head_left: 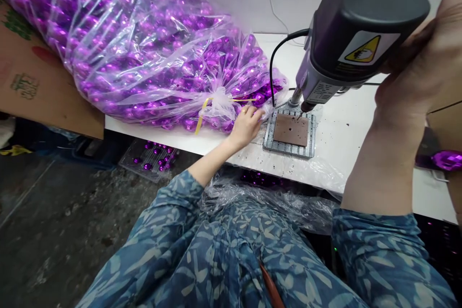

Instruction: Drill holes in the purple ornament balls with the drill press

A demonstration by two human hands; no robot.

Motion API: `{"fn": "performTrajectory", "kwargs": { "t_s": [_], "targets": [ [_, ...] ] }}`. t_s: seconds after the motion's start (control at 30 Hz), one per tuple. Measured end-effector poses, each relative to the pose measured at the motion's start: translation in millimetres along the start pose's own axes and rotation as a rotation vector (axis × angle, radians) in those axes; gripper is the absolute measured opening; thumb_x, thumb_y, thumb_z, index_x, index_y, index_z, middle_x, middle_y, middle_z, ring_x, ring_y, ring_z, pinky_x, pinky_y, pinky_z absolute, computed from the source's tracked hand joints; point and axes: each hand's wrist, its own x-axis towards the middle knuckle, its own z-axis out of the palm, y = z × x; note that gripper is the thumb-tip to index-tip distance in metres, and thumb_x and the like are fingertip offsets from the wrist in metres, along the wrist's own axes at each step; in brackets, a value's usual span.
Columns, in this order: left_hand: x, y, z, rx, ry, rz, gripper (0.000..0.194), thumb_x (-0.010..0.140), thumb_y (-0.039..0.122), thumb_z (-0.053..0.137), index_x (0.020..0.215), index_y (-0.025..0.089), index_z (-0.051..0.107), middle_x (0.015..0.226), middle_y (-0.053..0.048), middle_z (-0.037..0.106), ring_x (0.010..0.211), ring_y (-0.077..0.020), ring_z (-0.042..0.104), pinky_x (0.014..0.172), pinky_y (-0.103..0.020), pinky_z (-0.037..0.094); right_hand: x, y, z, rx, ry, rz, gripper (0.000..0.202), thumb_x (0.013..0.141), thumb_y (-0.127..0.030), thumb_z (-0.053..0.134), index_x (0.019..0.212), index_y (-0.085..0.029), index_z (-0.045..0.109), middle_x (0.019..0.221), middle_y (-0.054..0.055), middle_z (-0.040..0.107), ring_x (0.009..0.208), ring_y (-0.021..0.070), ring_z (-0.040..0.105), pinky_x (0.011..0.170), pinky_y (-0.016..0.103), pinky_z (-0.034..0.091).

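Note:
My left hand (248, 126) reaches to the torn side of a clear plastic bag (220, 103) packed with shiny purple mirrored balls (259, 100). Its fingers curl in against the balls and film; whatever they hold is hidden. My right hand (426, 57) is raised beside the dark head of a small bench drill press (368, 14). The machine covers its fingers, and the hand is smeared by motion. Below the drill chuck (306, 107), a brown board (290, 130) with a small hole lies on the slotted metal base (288, 150).
A cardboard box (46, 72) stands at the left, next to the bag. Dark crumbs and loose film (321, 173) lie on the white table (364, 130). A black cable (272, 65) loops from the drill. At the right edge is a purple ball (447, 159); a clear tray (151, 160) sits below the table.

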Motion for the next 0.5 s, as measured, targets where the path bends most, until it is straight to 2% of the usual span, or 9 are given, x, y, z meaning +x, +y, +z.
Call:
{"fn": "performTrajectory", "kwargs": {
  "t_s": [0.07,0.13,0.2,0.27,0.33,0.4,0.5],
  "targets": [
    [35,-14,6.5,0.117,-0.124,-0.151,0.033,0.093,0.014,0.082,0.124,0.022,0.078,0.127,-0.018,0.08,0.139,-0.0446,0.066,0.122,-0.069,0.056,0,-3,1,0.032,-0.031,-0.008,0.067,0.103,-0.044,0.08,0.064,-0.025,0.029,0.051,-0.007,0.021,0.044,0.0044,0.028,0.045,0.025,0.018],
    [52,-22,10.3,0.165,-0.196,-0.227,0.043,0.082,0.008,0.089,0.121,0.022,0.078,0.127,-0.018,0.08,0.139,-0.0474,0.066,0.126,-0.073,0.051,-1,-5,1,0.048,-0.037,-0.029,0.075,0.099,-0.05,0.085,0.061,-0.026,0.024,0.049,-0.007,0.02,0.043,0.0043,0.024,0.044,0.027,0.014],
    [53,-27,7.7,0.13,-0.154,-0.232,0.048,0.081,0.008,0.09,0.125,0.023,0.077,0.131,-0.016,0.079,0.138,-0.0455,0.068,0.127,-0.071,0.05,-1,-6,1,0.052,-0.049,-0.033,0.079,0.096,-0.056,0.086,0.06,-0.026,0.023,0.049,-0.006,0.021,0.042,0.004,0.024,0.043,0.027,0.013],
    [46,-28,-2.8,0.018,-0.03,-0.2,0.05,0.088,0.016,0.089,0.135,0.025,0.075,0.139,-0.015,0.077,0.138,-0.0414,0.07,0.125,-0.065,0.054,-2,-6,1,0.056,-0.071,-0.013,0.078,0.094,-0.061,0.087,0.059,-0.025,0.027,0.049,-0.006,0.025,0.042,0.0042,0.026,0.044,0.028,0.014],
    [37,-24,-18.1,-0.193,0.069,-0.18,0.053,0.097,0.029,0.086,0.147,0.028,0.068,0.146,-0.014,0.075,0.136,-0.036,0.073,0.12,-0.057,0.06,-2,-6,0,0.071,-0.089,-0.005,0.078,0.09,-0.067,0.089,0.059,-0.026,0.029,0.048,-0.006,0.028,0.042,0.0053,0.029,0.043,0.029,0.014],
    [29,-13,-33.7,-0.511,0.065,-0.234,0.055,0.106,0.044,0.082,0.156,0.032,0.062,0.146,-0.012,0.077,0.13,-0.0311,0.078,0.113,-0.053,0.065,-2,-7,0,0.092,-0.079,-0.025,0.083,0.077,-0.079,0.091,0.059,-0.027,0.029,0.047,-0.007,0.025,0.041,0.0065,0.028,0.042,0.031,0.013],
    [22,13,-49.5,-1.066,-0.017,-0.523,0.057,0.109,0.059,0.076,0.159,0.033,0.062,0.137,-0.01,0.083,0.118,-0.0285,0.085,0.111,-0.051,0.068,-3,-11,2,0.083,-0.067,-0.046,0.088,0.058,-0.093,0.088,0.059,-0.028,0.028,0.047,-0.008,0.021,0.042,0.0066,0.026,0.042,0.033,0.015]
  ]
}}
